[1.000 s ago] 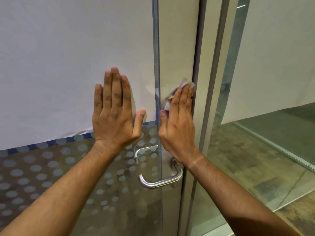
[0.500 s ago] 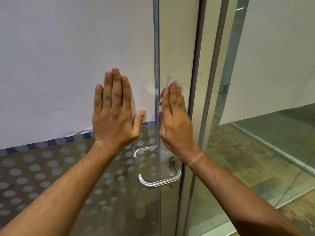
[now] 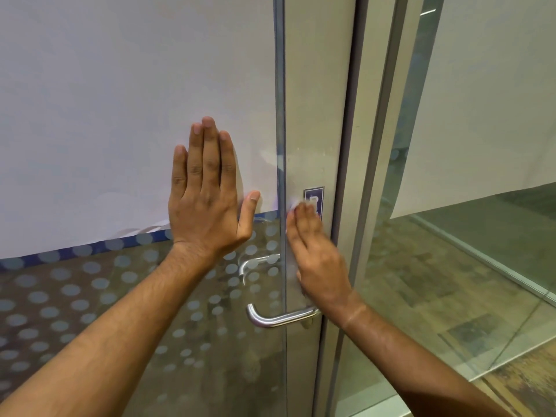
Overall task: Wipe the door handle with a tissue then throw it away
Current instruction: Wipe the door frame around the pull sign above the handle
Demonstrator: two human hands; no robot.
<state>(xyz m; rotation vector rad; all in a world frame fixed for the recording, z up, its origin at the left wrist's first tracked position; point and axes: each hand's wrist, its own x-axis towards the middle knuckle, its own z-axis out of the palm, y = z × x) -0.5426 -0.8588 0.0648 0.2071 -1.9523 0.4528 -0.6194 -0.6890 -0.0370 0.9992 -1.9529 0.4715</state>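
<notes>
Door handle [image 3: 281, 318]: curved metal lever, mounted low on the pale door stile [image 3: 319, 115], its free end pointing out over the dotted glass panel [image 3: 90, 296]. Tissue [image 3: 296, 204]: white, mostly hidden, a small crumpled edge showing above the handle, pressed against the stile beside a small dark label [image 3: 313, 197]. Right hand [image 3: 319, 260]: above the handle, fingers extended and close together, flat over the tissue; slightly blurred. Left hand [image 3: 207, 203]: above and left of the handle, spread wide, palm flat on the white-covered glass, holding nothing. Second lever [image 3: 255, 263]: seen through the glass, just above the handle.
</notes>
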